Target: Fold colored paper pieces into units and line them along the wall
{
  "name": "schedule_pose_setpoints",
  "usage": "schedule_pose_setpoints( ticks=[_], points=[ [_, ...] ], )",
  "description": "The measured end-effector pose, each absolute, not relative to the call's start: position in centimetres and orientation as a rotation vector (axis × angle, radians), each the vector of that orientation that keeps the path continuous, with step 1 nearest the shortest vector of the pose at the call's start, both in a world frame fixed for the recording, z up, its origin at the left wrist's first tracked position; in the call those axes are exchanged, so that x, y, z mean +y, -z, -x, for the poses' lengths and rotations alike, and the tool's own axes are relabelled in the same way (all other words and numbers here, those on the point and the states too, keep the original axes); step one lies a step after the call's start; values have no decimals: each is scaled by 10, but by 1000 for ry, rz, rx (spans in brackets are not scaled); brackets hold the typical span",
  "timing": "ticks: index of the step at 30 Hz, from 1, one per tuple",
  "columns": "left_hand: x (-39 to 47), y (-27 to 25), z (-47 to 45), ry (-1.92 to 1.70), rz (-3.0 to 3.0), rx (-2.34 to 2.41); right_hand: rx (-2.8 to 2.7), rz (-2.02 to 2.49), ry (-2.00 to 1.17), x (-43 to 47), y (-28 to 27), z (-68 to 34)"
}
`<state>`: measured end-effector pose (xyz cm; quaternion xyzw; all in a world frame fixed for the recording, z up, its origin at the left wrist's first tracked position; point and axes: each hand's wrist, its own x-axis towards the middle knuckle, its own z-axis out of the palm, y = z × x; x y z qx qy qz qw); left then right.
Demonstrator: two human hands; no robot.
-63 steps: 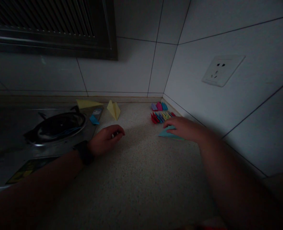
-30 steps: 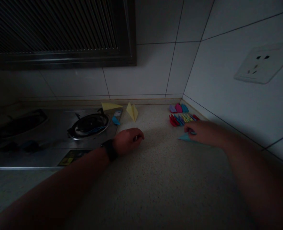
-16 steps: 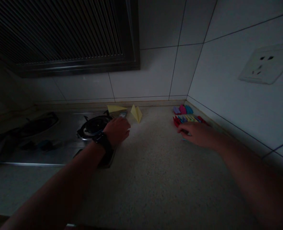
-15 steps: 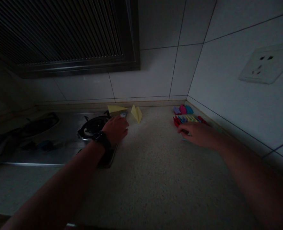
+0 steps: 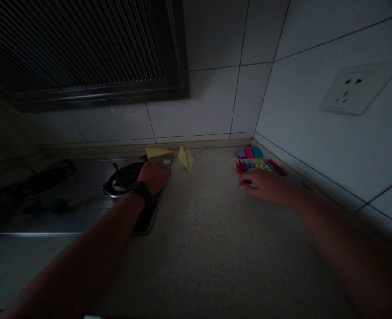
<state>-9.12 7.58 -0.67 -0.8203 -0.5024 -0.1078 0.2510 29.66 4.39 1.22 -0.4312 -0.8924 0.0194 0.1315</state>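
My left hand [image 5: 154,177], with a black watch [image 5: 141,191] on its wrist, is over the right edge of the gas stove [image 5: 92,208]. Its fingers curl downward, and a tiny teal bit shows at the fingertips; what it is I cannot make out. Just beyond lie two folded yellow paper planes [image 5: 185,158]. My right hand [image 5: 262,184] is at the near side of a row of red, blue and yellow pieces that look like clothes pegs [image 5: 262,165]. Its thumb and forefinger are bent together; anything between them is hidden.
Purple, pink and blue pieces [image 5: 249,152] lie behind the row, near the wall corner. A range hood [image 5: 116,95] overhangs the stove. The speckled counter [image 5: 209,230] stretches between my arms. A socket [image 5: 355,91] is on the right tiled wall.
The view has shifted slightly, so everything sits a little further left. The teal bit now shows at my left fingertips. My right hand remains beside the coloured row.
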Motion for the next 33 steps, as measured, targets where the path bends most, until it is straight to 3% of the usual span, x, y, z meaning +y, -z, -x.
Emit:
schedule_pose_setpoints(
  ticks=[8, 13, 33],
  points=[
    [36, -4, 41, 680, 2518, -828, -2585, 1197, -156, 35, -9, -279],
    [4, 5, 4, 991, 2757, -536, -2375, 1107, -497, 27, -5, -266],
    [19, 11, 11, 826, 2818, -605, -2428, 1105, -813, 22, 4, -252]
  ],
)
